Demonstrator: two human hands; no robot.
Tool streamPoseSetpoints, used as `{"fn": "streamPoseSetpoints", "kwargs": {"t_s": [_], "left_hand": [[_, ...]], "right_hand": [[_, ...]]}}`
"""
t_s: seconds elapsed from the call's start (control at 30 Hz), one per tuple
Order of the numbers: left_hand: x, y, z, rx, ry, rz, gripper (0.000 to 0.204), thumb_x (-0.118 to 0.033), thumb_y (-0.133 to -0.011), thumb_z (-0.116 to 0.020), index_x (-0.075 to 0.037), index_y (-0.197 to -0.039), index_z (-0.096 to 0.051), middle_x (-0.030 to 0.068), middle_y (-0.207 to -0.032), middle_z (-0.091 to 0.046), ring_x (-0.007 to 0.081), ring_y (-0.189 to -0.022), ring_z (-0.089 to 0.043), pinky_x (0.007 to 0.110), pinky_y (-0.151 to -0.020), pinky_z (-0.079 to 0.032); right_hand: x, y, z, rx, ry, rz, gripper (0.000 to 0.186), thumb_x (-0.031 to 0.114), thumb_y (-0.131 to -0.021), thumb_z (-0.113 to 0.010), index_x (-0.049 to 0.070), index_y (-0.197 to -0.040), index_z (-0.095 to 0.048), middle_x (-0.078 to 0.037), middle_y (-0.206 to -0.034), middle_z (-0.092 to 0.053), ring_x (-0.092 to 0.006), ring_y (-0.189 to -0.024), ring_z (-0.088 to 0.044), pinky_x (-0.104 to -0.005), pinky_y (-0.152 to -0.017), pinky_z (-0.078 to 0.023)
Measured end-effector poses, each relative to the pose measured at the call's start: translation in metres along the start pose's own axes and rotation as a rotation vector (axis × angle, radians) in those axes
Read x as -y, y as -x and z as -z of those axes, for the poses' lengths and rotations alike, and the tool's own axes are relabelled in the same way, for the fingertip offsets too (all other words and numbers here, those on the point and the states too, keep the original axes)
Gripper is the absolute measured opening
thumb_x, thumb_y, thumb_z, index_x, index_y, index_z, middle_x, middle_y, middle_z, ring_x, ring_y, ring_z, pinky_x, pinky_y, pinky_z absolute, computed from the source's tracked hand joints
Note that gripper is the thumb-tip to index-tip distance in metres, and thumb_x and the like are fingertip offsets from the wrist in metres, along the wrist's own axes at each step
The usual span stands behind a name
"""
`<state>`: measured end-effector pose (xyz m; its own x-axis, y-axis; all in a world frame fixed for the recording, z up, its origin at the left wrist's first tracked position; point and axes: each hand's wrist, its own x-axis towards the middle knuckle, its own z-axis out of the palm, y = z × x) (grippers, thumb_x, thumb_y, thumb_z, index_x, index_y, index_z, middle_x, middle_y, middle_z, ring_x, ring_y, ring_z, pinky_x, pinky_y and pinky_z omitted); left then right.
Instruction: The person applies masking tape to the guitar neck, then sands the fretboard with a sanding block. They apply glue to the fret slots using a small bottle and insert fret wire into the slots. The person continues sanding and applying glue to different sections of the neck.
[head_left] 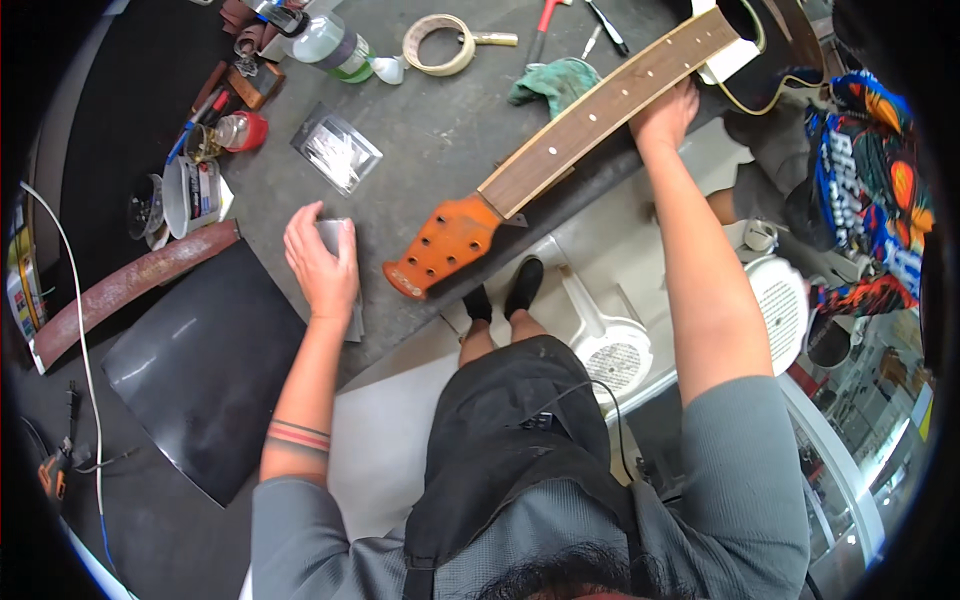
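An electric or acoustic guitar neck lies slantwise across the bench, with a dark fretboard (pixel 590 128) bearing pale dot inlays and an orange headstock (pixel 445 243) with several peg holes and no pegs. My right hand (pixel 665 120) grips the neck's near edge close to the body end, its fingertips partly hidden beneath the neck. To the left of the headstock, my left hand (pixel 322 262) is closed over a grey flat bar (pixel 356 318), thumb on one side and fingers on the other. The bar's middle is covered by the hand.
On the bench are a clear packet (pixel 337 150), a tape roll (pixel 440 45), a green cloth (pixel 556 86), a spray bottle (pixel 330 48), a black sheet (pixel 205 370) and a curved reddish strip (pixel 140 287). White stools (pixel 612 355) stand below the bench's edge.
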<state>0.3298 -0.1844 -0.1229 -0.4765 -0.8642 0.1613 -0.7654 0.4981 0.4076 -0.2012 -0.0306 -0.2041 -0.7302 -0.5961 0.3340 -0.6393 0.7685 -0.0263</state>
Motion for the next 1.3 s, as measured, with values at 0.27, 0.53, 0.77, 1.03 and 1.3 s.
{"fn": "streamPoseSetpoints", "kwargs": {"t_s": [0.27, 0.53, 0.77, 1.03, 1.3], "left_hand": [[-0.047, -0.085, -0.029, -0.349, 0.584, 0.098, 0.062, -0.012, -0.106, -0.079, -0.001, -0.157, -0.046, 0.0159, -0.152, -0.052, 0.0278, -0.145, -0.054, 0.048, -0.122, -0.048], [-0.089, -0.154, -0.046, -0.354, 0.905, 0.103, 0.027, -0.011, -0.105, -0.081, 0.000, -0.125, -0.067, 0.0042, -0.102, -0.070, 0.0095, -0.092, -0.065, 0.027, -0.082, -0.054], [-0.108, -0.162, -0.091, -0.143, 0.356, 0.197, 0.060, -0.037, -0.096, -0.091, 0.009, -0.130, -0.073, 0.0057, -0.077, -0.070, 0.0148, -0.073, -0.064, 0.034, -0.075, -0.055], [-0.094, -0.139, -0.077, -0.219, 0.543, -0.085, 0.038, -0.018, -0.094, -0.090, 0.006, -0.116, -0.070, 0.0125, -0.112, -0.067, 0.0232, -0.096, -0.071, 0.039, -0.079, -0.061], [-0.117, 0.006, -0.018, 0.128, 1.369, 0.134, 0.042, 0.011, -0.100, -0.075, 0.001, -0.134, -0.053, 0.0237, -0.126, -0.074, 0.0211, -0.109, -0.073, 0.032, -0.096, -0.060]], "right_hand": [[0.001, 0.004, 0.003, 0.027, -0.080, -0.038, 0.088, 0.044, -0.097, -0.073, -0.004, -0.164, -0.043, -0.024, -0.165, -0.043, -0.0429, -0.155, -0.038, -0.0552, -0.137, -0.022], [-0.014, 0.001, -0.012, -0.050, -0.004, -0.021, 0.096, 0.072, -0.101, -0.068, 0.000, -0.163, -0.051, -0.025, -0.166, -0.051, -0.0433, -0.158, -0.038, -0.0499, -0.135, -0.026], [-0.008, 0.001, -0.005, -0.041, -0.089, -0.053, 0.107, 0.080, -0.097, -0.066, 0.000, -0.165, -0.048, -0.027, -0.168, -0.049, -0.0457, -0.158, -0.039, -0.0509, -0.134, -0.029], [-0.012, 0.005, -0.014, -0.131, -0.175, -0.092, 0.078, 0.041, -0.098, -0.081, 0.001, -0.159, -0.055, -0.028, -0.160, -0.052, -0.0497, -0.148, -0.047, -0.0527, -0.125, -0.041], [-0.015, -0.001, -0.018, 0.009, -0.076, -0.028, 0.073, 0.041, -0.100, -0.071, 0.005, -0.162, -0.056, -0.026, -0.165, -0.051, -0.0469, -0.152, -0.043, -0.0538, -0.129, -0.033]]}}
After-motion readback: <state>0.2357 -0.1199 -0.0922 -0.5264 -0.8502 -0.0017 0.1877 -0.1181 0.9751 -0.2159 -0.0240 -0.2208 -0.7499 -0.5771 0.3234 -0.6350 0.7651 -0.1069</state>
